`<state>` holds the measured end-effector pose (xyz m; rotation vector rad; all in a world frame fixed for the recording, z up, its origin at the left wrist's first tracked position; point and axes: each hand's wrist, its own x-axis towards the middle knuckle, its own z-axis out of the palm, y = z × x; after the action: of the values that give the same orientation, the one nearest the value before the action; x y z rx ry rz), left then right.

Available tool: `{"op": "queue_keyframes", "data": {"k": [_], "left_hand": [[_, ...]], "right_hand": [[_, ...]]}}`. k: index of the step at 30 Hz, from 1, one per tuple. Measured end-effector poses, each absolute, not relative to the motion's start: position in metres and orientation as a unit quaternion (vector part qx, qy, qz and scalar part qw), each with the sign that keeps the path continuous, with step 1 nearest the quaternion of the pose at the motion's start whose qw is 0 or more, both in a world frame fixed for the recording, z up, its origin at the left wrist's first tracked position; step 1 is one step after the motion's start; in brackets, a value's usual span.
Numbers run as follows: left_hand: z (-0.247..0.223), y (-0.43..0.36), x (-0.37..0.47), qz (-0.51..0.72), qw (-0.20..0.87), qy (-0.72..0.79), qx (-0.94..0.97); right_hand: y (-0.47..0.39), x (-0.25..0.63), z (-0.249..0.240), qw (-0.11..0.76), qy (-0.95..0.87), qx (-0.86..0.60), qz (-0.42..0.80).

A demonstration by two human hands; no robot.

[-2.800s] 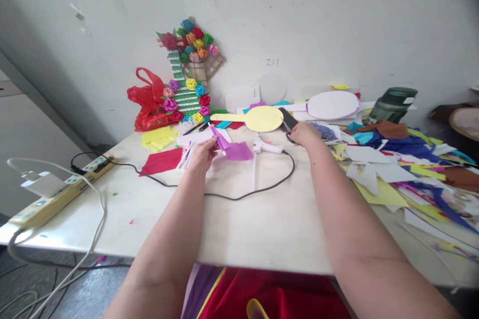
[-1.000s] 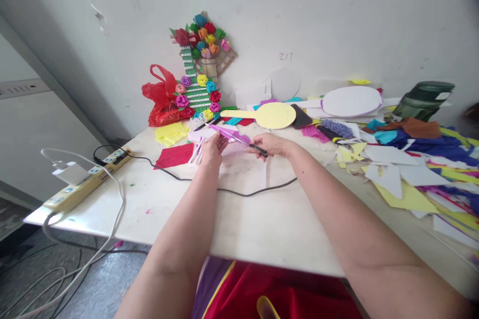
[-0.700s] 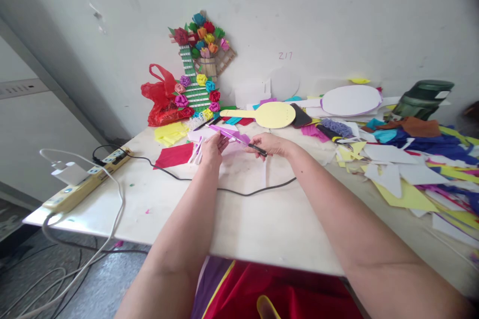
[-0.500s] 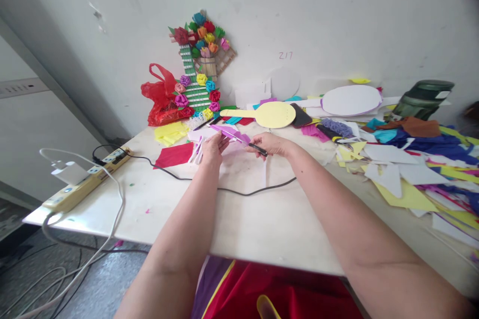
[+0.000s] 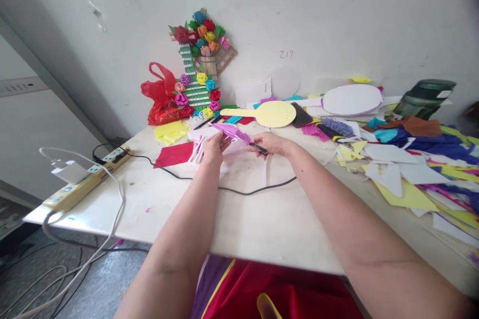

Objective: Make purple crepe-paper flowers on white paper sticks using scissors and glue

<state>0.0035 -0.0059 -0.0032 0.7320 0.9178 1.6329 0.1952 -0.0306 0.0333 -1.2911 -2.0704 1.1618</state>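
My right hand (image 5: 271, 144) is closed around the black handles of a pair of scissors (image 5: 258, 148), whose blades point up and to the left. Along the blades lies a piece of purple paper (image 5: 236, 132). My left hand (image 5: 215, 145) grips that paper at its left end, fingers partly hidden behind the wrist. Beside the left hand, white strips with purple edges (image 5: 197, 149) rest on the table, next to a red sheet of crepe paper (image 5: 174, 153). A thin pale strip (image 5: 265, 172) stands out below the scissors.
A black cable (image 5: 245, 193) crosses the table in front of my hands, from a power strip (image 5: 86, 179) at left. Behind are a yellow paddle-shaped cutout (image 5: 276, 113), a flower-covered guitar shape (image 5: 198, 92) and a red bag (image 5: 160, 97). Paper scraps (image 5: 407, 169) pile up at right.
The scissor blades have moved slightly against the purple paper, and the paper's angle has shifted a little. Both hands stay in nearly the same place.
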Motion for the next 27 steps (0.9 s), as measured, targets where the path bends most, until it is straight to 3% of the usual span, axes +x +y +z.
{"op": "queue_keyframes", "data": {"k": [27], "left_hand": [[-0.0014, -0.0073, 0.0071, 0.679, 0.551, 0.371, 0.314]], "right_hand": [[-0.0343, 0.1920, 0.0329, 0.249, -0.726, -0.445, 0.461]]}}
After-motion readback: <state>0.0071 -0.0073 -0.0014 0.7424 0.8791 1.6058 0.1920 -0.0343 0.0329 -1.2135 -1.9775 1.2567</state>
